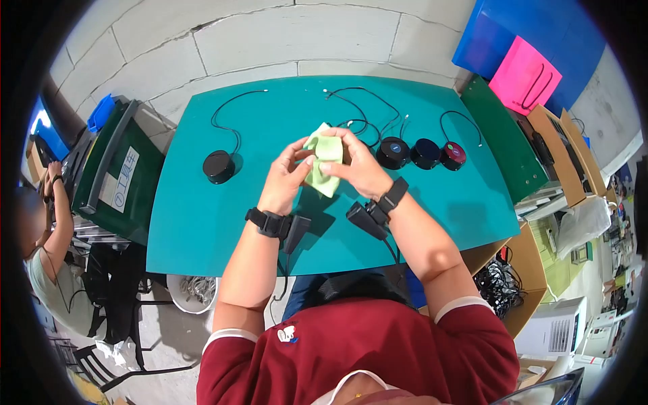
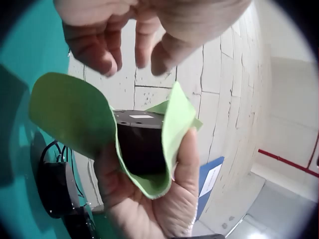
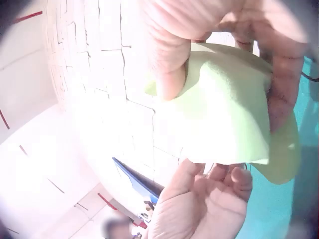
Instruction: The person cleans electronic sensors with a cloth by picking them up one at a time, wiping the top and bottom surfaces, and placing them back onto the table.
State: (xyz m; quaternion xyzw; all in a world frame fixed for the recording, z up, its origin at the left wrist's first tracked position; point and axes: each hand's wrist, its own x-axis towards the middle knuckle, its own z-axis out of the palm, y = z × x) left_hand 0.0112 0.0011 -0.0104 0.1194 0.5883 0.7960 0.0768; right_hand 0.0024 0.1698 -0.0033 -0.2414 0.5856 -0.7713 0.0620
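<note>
A light green cloth (image 1: 329, 150) is held up over the table. Folded inside it, a round black device (image 2: 141, 144) with a small white label on its flat face shows in the left wrist view; the cloth conceals it in the other views. My right hand (image 1: 364, 170) grips the cloth and device from the sides, thumb on one face and fingers on the other. My left hand (image 1: 285, 179) is beside the cloth, its fingers (image 2: 142, 47) loosely bent and apart from it in the left wrist view.
On the green table (image 1: 270, 128), a black puck-shaped device (image 1: 218, 167) with a cable lies left. Toward the right stand a black one (image 1: 393, 152), a dark blue one (image 1: 425, 154) and a dark red one (image 1: 452, 156), cables behind them. A green bin (image 1: 125, 169) flanks the table's left.
</note>
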